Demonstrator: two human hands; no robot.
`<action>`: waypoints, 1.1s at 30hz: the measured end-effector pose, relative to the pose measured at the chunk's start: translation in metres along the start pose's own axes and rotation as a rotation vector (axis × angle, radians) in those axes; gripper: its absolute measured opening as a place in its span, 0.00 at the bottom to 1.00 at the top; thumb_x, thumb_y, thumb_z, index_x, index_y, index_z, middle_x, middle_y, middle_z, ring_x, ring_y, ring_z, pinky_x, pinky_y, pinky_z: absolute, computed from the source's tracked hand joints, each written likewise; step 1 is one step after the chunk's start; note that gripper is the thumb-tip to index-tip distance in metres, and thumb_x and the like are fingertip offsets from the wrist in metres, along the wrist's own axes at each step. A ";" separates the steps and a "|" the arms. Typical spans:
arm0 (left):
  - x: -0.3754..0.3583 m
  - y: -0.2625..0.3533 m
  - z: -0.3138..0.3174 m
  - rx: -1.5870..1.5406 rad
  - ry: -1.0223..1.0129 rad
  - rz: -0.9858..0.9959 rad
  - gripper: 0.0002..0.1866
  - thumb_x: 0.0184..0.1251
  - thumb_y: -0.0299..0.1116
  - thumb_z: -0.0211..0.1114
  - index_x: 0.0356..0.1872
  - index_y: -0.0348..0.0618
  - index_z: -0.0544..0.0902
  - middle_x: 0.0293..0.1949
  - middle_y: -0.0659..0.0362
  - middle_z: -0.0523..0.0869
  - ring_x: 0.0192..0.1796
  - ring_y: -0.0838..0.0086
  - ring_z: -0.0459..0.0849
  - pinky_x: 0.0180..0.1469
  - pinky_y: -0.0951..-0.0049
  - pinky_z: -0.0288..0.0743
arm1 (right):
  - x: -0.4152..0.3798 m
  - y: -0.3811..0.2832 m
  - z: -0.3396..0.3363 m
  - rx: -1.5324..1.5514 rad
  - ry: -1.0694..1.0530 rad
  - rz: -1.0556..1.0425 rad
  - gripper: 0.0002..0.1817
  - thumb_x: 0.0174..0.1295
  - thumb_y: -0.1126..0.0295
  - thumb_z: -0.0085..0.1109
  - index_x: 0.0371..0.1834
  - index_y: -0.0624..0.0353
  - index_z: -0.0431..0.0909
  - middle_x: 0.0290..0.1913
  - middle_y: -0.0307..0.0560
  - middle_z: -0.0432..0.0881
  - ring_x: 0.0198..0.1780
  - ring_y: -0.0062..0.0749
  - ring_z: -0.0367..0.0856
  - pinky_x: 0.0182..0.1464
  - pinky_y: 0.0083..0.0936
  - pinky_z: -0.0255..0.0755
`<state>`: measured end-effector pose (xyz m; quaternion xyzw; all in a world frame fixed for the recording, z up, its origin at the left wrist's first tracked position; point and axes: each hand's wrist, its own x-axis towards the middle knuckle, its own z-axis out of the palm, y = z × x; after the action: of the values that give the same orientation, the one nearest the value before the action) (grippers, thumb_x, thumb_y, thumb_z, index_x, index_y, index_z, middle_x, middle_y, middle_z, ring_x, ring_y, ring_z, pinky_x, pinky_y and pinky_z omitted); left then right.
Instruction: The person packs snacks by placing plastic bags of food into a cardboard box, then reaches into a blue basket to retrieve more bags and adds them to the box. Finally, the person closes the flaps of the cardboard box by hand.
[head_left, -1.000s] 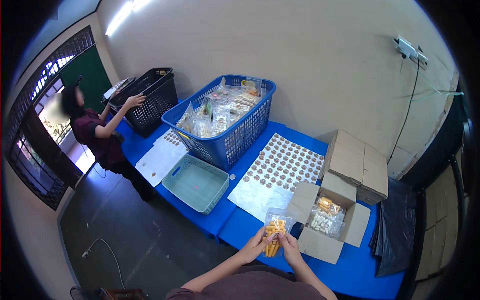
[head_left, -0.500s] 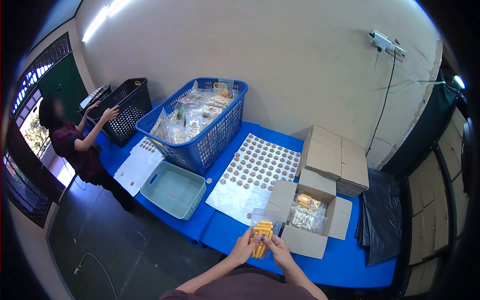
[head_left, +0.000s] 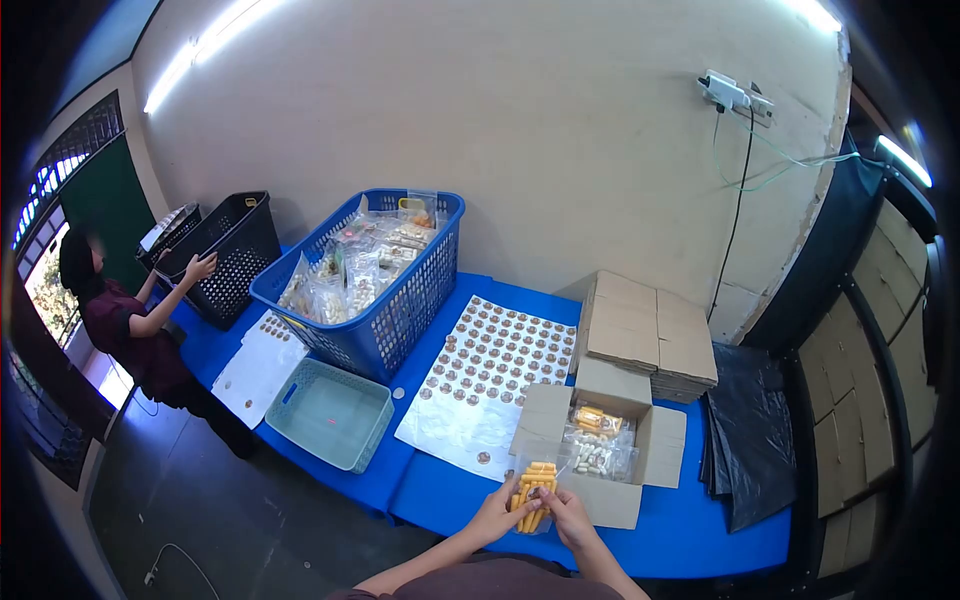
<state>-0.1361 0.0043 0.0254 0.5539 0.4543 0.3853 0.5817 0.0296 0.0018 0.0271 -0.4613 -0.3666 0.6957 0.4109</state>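
Observation:
A clear bag of orange-yellow sticks [head_left: 538, 480] is held between my two hands at the table's front edge. My left hand [head_left: 497, 515] grips its left side, and my right hand [head_left: 570, 518] has its fingers closed on the right side. A small round sticker shows on the bag near my fingertips. Just beyond the hands, an open cardboard box [head_left: 610, 503] holds bags of orange and white pieces. To its left lies a white sheet [head_left: 455, 425] with rows of round brown stickers.
A blue basket [head_left: 385, 335] full of bags stands behind a pale green tray [head_left: 330, 415]. Flattened cartons [head_left: 625, 320] are stacked behind the box, with black plastic sheets [head_left: 750, 430] at right. A person [head_left: 130, 320] touches a black basket [head_left: 235, 240] at far left.
The camera view has shifted, so the table items appear lower and farther left. Both hands still hold the bag. The person's hand at the black basket has moved slightly.

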 end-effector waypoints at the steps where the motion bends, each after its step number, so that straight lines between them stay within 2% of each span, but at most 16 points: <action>1: 0.000 0.002 0.001 0.003 0.015 0.002 0.35 0.66 0.46 0.62 0.64 0.32 0.62 0.53 0.46 0.78 0.55 0.65 0.79 0.56 0.69 0.72 | 0.001 0.001 0.000 -0.002 -0.001 0.000 0.19 0.71 0.59 0.48 0.50 0.64 0.76 0.45 0.39 0.81 0.47 0.22 0.78 0.53 0.22 0.69; 2: 0.001 0.004 0.002 0.002 0.017 0.003 0.35 0.66 0.46 0.62 0.64 0.32 0.62 0.53 0.46 0.78 0.55 0.65 0.79 0.56 0.69 0.72 | 0.003 0.003 0.000 0.006 -0.021 -0.039 0.19 0.71 0.58 0.47 0.51 0.65 0.76 0.46 0.40 0.81 0.48 0.22 0.77 0.54 0.21 0.69; 4: 0.003 0.014 -0.001 0.022 0.012 0.064 0.30 0.70 0.42 0.59 0.65 0.34 0.62 0.51 0.53 0.78 0.54 0.74 0.77 0.54 0.73 0.72 | 0.006 0.004 0.001 0.018 -0.044 -0.079 0.20 0.72 0.57 0.47 0.52 0.65 0.76 0.47 0.40 0.81 0.48 0.22 0.77 0.54 0.21 0.68; 8: 0.012 -0.008 -0.008 -0.049 0.010 0.058 0.27 0.73 0.42 0.55 0.65 0.35 0.62 0.51 0.54 0.78 0.53 0.74 0.77 0.55 0.73 0.71 | 0.010 -0.001 0.000 0.072 -0.033 -0.066 0.21 0.72 0.57 0.46 0.53 0.64 0.75 0.48 0.41 0.80 0.50 0.21 0.76 0.55 0.21 0.67; 10: 0.014 -0.007 -0.011 -0.237 0.029 0.056 0.25 0.74 0.42 0.53 0.63 0.35 0.64 0.52 0.53 0.78 0.53 0.76 0.76 0.53 0.74 0.72 | 0.013 -0.001 -0.002 0.081 -0.045 -0.038 0.21 0.72 0.56 0.45 0.52 0.63 0.76 0.47 0.40 0.81 0.50 0.20 0.75 0.55 0.20 0.66; 16: 0.013 0.023 -0.014 -0.009 -0.003 -0.001 0.24 0.75 0.43 0.51 0.62 0.35 0.66 0.54 0.53 0.77 0.53 0.78 0.76 0.53 0.77 0.72 | 0.013 -0.019 0.004 -0.135 -0.117 -0.095 0.21 0.71 0.57 0.48 0.56 0.64 0.74 0.50 0.40 0.80 0.52 0.21 0.75 0.56 0.20 0.66; 19: 0.015 0.011 -0.009 -0.043 0.071 0.025 0.28 0.74 0.49 0.49 0.62 0.34 0.66 0.50 0.49 0.79 0.53 0.72 0.78 0.55 0.72 0.71 | 0.015 -0.022 0.004 -0.139 -0.144 -0.048 0.21 0.71 0.58 0.49 0.56 0.64 0.74 0.50 0.40 0.80 0.52 0.21 0.75 0.56 0.21 0.66; 22: 0.021 -0.012 -0.010 -0.070 0.177 0.073 0.29 0.75 0.49 0.47 0.63 0.33 0.65 0.49 0.49 0.80 0.52 0.73 0.78 0.54 0.73 0.71 | 0.018 -0.017 0.008 -0.050 -0.101 -0.099 0.21 0.70 0.56 0.50 0.52 0.65 0.76 0.46 0.40 0.81 0.47 0.19 0.75 0.52 0.20 0.66; 23: 0.024 -0.016 -0.015 -0.048 0.159 0.071 0.29 0.75 0.49 0.47 0.63 0.33 0.65 0.49 0.49 0.80 0.52 0.73 0.78 0.54 0.73 0.71 | 0.021 -0.012 0.003 -0.047 -0.125 -0.097 0.21 0.70 0.56 0.50 0.52 0.65 0.76 0.46 0.39 0.81 0.47 0.19 0.75 0.53 0.20 0.66; 25: 0.023 -0.015 -0.016 -0.242 0.119 0.012 0.29 0.76 0.49 0.45 0.64 0.34 0.64 0.44 0.49 0.82 0.47 0.73 0.80 0.51 0.75 0.72 | 0.022 -0.006 -0.003 -0.040 -0.136 -0.087 0.21 0.70 0.56 0.50 0.52 0.64 0.77 0.46 0.39 0.81 0.47 0.19 0.75 0.53 0.20 0.66; 26: 0.020 -0.014 -0.017 -0.241 0.111 0.001 0.29 0.76 0.49 0.45 0.64 0.34 0.64 0.44 0.49 0.82 0.47 0.73 0.80 0.51 0.75 0.72 | 0.021 -0.005 -0.004 -0.072 -0.142 -0.070 0.21 0.70 0.57 0.50 0.53 0.64 0.76 0.46 0.39 0.81 0.47 0.19 0.74 0.53 0.21 0.66; 28: 0.015 0.014 -0.028 0.130 0.053 -0.015 0.26 0.75 0.47 0.49 0.62 0.37 0.68 0.40 0.50 0.84 0.45 0.72 0.83 0.49 0.75 0.74 | 0.019 -0.010 -0.004 -0.105 -0.146 -0.053 0.21 0.70 0.57 0.50 0.53 0.64 0.76 0.46 0.39 0.81 0.47 0.20 0.74 0.53 0.21 0.66; 29: 0.013 0.027 -0.032 0.128 0.047 -0.015 0.26 0.75 0.47 0.49 0.62 0.37 0.68 0.40 0.50 0.84 0.45 0.72 0.83 0.49 0.75 0.74 | 0.016 -0.015 0.000 -0.165 -0.162 -0.093 0.21 0.71 0.57 0.49 0.54 0.64 0.76 0.47 0.40 0.81 0.48 0.20 0.74 0.53 0.22 0.67; 31: 0.013 0.043 -0.034 0.142 0.114 0.149 0.23 0.72 0.45 0.54 0.58 0.38 0.73 0.37 0.51 0.85 0.43 0.70 0.85 0.46 0.74 0.75 | 0.006 -0.024 -0.002 -0.228 -0.166 -0.131 0.21 0.71 0.58 0.49 0.55 0.65 0.75 0.47 0.41 0.80 0.49 0.21 0.74 0.54 0.23 0.67; 32: 0.015 0.045 -0.034 0.070 0.136 0.183 0.22 0.69 0.44 0.59 0.55 0.38 0.76 0.39 0.50 0.86 0.46 0.70 0.85 0.46 0.73 0.75 | 0.003 -0.028 -0.002 -0.267 -0.182 -0.150 0.21 0.71 0.58 0.48 0.55 0.65 0.75 0.47 0.42 0.80 0.49 0.21 0.74 0.54 0.23 0.67; 33: 0.018 0.041 -0.036 0.086 0.130 0.196 0.22 0.69 0.44 0.59 0.55 0.38 0.76 0.39 0.50 0.86 0.46 0.70 0.85 0.46 0.73 0.75 | 0.006 -0.033 0.001 -0.301 -0.205 -0.184 0.21 0.71 0.58 0.48 0.55 0.65 0.74 0.48 0.43 0.80 0.50 0.21 0.74 0.55 0.24 0.67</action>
<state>-0.1635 0.0358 0.0654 0.5941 0.4506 0.4557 0.4862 0.0351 0.0204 0.0550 -0.4090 -0.5471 0.6356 0.3597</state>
